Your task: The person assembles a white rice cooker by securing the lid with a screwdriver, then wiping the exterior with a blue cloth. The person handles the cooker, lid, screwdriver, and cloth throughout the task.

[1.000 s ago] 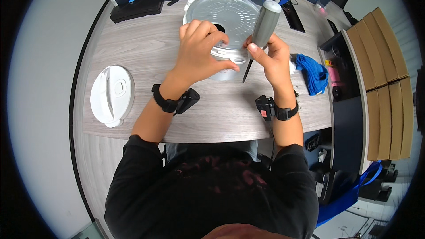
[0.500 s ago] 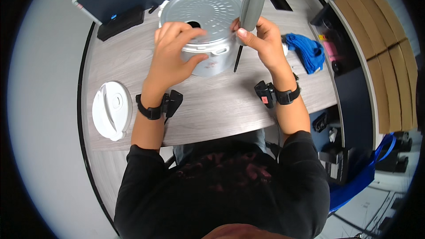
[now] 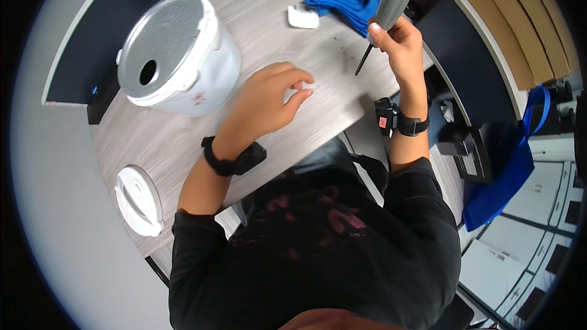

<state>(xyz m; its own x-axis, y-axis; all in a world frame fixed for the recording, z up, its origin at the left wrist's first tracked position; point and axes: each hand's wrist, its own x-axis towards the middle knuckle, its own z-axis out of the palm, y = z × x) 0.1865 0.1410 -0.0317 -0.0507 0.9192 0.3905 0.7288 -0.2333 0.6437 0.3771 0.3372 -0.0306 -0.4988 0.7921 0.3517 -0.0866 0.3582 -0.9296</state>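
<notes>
A screwdriver point(image 3: 393, 3) with a thick grey handle is held by my right hand point(image 3: 400, 43), fingers wrapped round the lower handle. Its thin dark shaft points down and left above the table, touching nothing I can see. My left hand point(image 3: 264, 99) hovers over the table, fingers curved, with a gap between thumb and index finger and nothing visible in it. Left of that hand stands a white rice cooker body point(image 3: 211, 70), seemingly tilted by the view. Its metal top point(image 3: 164, 36) has a round dark hole point(image 3: 148, 72) near the edge. Both wrists wear black strapped devices.
A white oval cover with a handle point(image 3: 139, 200) lies at the table's left. Beyond my hands are a folded blue cloth point(image 3: 345, 5) and a small white part point(image 3: 303, 17). Cardboard boxes point(image 3: 507, 18) and a blue bag point(image 3: 504, 180) stand at the right, past the table point(image 3: 330, 95).
The view has turned right, so the cooker appears further left. My left hand has come away from the cooker's top. My right hand has moved right with the screwdriver, toward the blue cloth.
</notes>
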